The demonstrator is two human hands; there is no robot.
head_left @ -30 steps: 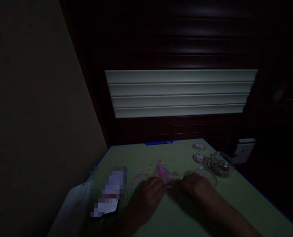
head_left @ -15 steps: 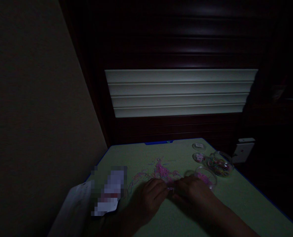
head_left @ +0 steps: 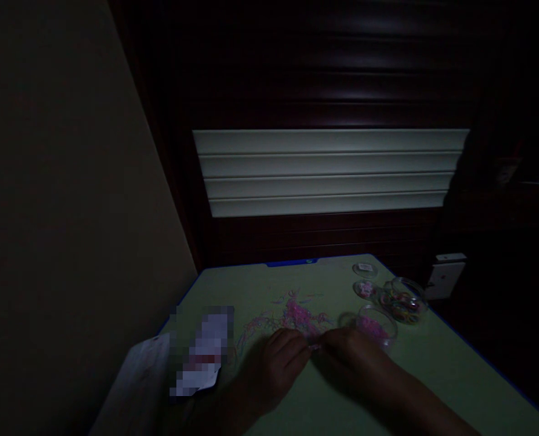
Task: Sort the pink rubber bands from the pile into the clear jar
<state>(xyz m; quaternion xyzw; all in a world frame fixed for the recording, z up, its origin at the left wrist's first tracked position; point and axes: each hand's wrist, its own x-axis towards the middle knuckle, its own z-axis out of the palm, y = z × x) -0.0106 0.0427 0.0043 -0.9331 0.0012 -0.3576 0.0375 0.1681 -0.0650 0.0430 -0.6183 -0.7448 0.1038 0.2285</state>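
Note:
In dim light my left hand [head_left: 284, 362] rests low over the table, its fingers curled together in a pinch. Facing it, my right hand [head_left: 353, 351] is also closed, thumb and fingers pressed together. A few small pinkish elastic bands [head_left: 314, 347] show between the two sets of fingertips; their exact shape is too dark to make out. Just beyond the hands lies a loose pile of pink elastic bands [head_left: 297, 312], with paler ones [head_left: 255, 325] scattered to its left. A clear round container [head_left: 394, 332] holding more pink bands stands beside my right hand.
On the green table [head_left: 328, 399], a clear jar [head_left: 408, 293] of multicoloured bands is at the right. Near it are a small dish [head_left: 366, 289] with pink-white contents and a clear lid [head_left: 364, 268]. A blurred-out phone-like object [head_left: 206, 351] lies left.
My right hand has turned slightly, its fingers bunching closer together by the small bands. My left hand stays nearly in place.

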